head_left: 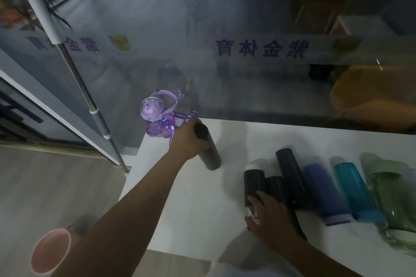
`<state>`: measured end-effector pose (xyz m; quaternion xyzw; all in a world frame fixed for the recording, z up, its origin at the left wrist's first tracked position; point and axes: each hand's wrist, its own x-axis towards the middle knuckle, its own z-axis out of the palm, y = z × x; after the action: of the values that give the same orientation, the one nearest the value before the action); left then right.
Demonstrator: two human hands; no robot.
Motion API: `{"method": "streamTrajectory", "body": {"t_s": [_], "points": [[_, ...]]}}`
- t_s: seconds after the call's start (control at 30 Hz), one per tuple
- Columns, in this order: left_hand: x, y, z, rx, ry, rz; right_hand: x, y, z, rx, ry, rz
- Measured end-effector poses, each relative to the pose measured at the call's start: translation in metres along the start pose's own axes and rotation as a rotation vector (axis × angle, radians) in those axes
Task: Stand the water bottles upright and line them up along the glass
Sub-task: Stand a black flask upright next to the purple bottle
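White tabletop (191, 198), smooth cylindrical bottles (315, 189)

Both forearms are showing bare from elbow to wrist, with no sleeve reaching into view. The left hand (188, 139) is wearing no glove, ring or watch. The right hand (270, 218) is likewise showing bare fingers (253, 201).

I see left hand (188, 139) wrapped round dark bottle (208, 149), near purple cartoon bottle (157, 120) upright by glass wall (225, 74) at corner of white table (191, 198). Right hand (271, 217) rests on black white-capped bottle (254, 181) (grip unclear). Lying beside it: two black bottles, purple bottle (324, 189), teal bottle (355, 189), green bottle (394, 198). Pink cup (50, 252) on floor, lower left.
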<state>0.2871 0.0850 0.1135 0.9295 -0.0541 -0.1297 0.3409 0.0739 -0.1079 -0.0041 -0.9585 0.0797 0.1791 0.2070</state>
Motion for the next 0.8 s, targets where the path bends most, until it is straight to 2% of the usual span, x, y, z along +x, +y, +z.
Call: {"method": "streamTrajectory", "body": {"t_s": [0.23, 0.8], "points": [[0.036, 0.004, -0.017, 0.322, 0.009, 0.161, -0.004, 0.001, 0.01, 0.066, 0.032, 0.003], [0.059, -0.016, -0.018, 0.339, -0.048, 0.231, -0.011, 0.007, 0.03, 0.107, 0.099, 0.068]]}}
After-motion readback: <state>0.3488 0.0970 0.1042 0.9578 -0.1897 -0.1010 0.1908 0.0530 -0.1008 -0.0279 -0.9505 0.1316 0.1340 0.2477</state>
